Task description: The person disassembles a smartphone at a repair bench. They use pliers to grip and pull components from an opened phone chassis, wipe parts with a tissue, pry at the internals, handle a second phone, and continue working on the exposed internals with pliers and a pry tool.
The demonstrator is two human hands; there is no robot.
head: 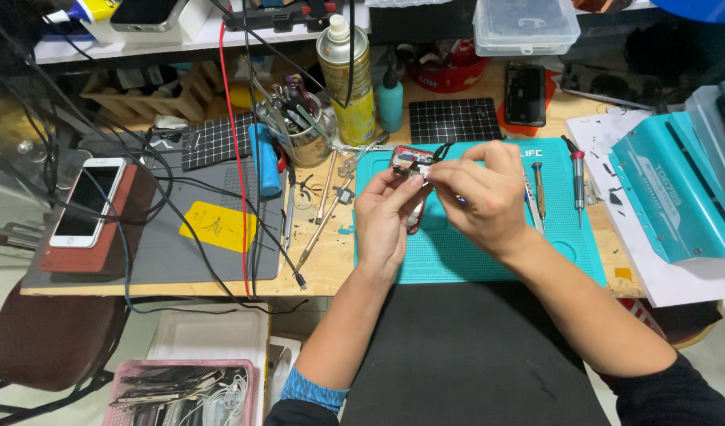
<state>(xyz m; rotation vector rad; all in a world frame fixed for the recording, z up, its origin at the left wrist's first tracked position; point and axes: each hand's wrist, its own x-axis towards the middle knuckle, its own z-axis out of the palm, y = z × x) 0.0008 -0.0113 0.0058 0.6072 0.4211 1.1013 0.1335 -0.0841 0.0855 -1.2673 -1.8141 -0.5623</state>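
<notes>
Part: small red-and-black component, raised over teal mat's far edge for close work
Left hand: pinching component steady
Right hand: fingertips pressed to its end
Screwdrivers: near mat's right edge, within reach

A small red and silver circuit module with black leads is held over a teal work mat. A black mat with a white grid is seen behind it, beside a teal dropper bottle and a gold spray can. A white phone is seen on a dark red block, near a yellow sticker on a grey mat. The counter is pale wood.
</notes>
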